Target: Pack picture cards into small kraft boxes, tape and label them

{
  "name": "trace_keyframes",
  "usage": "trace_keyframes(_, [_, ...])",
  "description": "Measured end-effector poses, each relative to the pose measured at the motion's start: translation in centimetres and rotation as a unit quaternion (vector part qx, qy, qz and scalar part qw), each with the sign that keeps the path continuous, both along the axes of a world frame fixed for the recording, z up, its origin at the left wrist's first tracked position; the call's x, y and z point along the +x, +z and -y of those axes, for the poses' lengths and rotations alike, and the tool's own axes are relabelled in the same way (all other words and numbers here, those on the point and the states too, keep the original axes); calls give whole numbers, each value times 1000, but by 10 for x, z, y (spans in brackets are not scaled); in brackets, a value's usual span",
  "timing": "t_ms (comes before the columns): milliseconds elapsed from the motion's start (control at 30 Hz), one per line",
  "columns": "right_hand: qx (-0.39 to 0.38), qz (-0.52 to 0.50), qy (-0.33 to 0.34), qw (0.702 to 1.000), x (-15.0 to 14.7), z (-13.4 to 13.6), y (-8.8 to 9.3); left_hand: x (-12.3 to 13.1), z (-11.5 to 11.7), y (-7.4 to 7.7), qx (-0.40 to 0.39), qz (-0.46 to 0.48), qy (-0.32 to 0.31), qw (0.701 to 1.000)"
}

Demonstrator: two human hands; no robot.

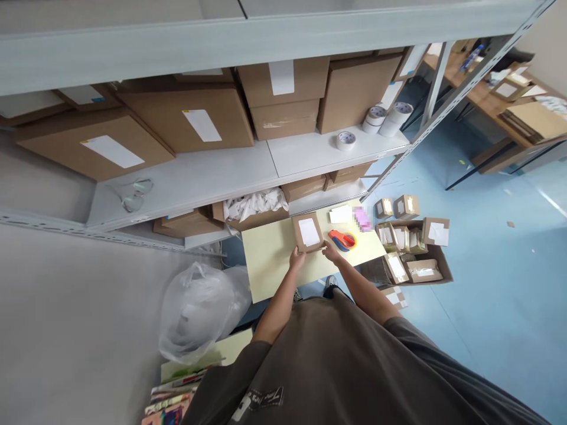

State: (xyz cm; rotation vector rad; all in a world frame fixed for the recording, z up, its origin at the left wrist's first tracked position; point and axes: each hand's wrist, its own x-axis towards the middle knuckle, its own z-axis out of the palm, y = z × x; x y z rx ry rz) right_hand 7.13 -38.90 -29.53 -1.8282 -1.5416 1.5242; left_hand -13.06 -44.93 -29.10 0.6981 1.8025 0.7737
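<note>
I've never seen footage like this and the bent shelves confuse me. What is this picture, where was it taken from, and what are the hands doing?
No machine here: a person wears a camera on the head, looking forward and down; the wide lens bends the shelves. Their left hand and right hand rest on the near corners of a small cardboard box with a white label, lying on a pale yellow table. Whether they grip it is too small to tell. Beside it lie a red and blue tape dispenser and a white sheet. To the right, on the blue floor, an open carton holds more small boxes.
</note>
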Motion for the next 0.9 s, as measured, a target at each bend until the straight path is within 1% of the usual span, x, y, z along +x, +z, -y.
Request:
trace_keyframes(67, [60, 51, 11, 997, 10, -5, 10, -5, -8, 7, -15, -100, 18, 995])
trace_keyframes(133, [125, 83, 28, 988, 24, -16, 22, -4, -25, 18, 28, -173, 31, 984])
trace_keyframes(167, [150, 93, 39, 984, 32, -23, 27, 1, -37, 23, 63, -185, 23, 981])
trace_keyframes(233, [174, 108, 53, 977, 51, -42, 35, 18, -67, 34, 117, -168, -21, 979])
trace_keyframes(300, [176, 122, 57, 975, 71, -65, 38, 44, -102, 40, 134, -137, -70, 979])
trace_keyframes(333, [169, 128, 56, 976, 81, -77, 37, 58, -120, 40, 130, -126, -90, 979])
trace_keyframes(367, [158, 136, 52, 977, 90, -90, 34, 72, -138, 38, 120, -119, -107, 980])
trace_keyframes(433, [125, 154, 48, 979, 108, -114, 24, 99, -171, 28, 90, -120, -128, 980])
trace_keyframes(533, [61, 179, 57, 980, 127, -144, 0, 128, -210, 4, 32, -152, -134, 979])
trace_keyframes(600, [26, 185, 78, 979, 133, -158, -18, 142, -227, -14, -8, -170, -122, 978])
trace_keyframes(667, [9, 180, 104, 978, 134, -165, -32, 152, -237, -29, -40, -167, -106, 979])
trace_keyframes(733, [6, 172, 125, 977, 130, -166, -42, 160, -241, -39, -54, -167, -78, 982])
trace_keyframes(833, [6, 158, 142, 977, 126, -161, -48, 165, -240, -45, -71, -202, -25, 976])
trace_keyframes(900, [12, 144, 146, 979, 126, -157, -47, 165, -237, -44, -79, -219, -16, 972])
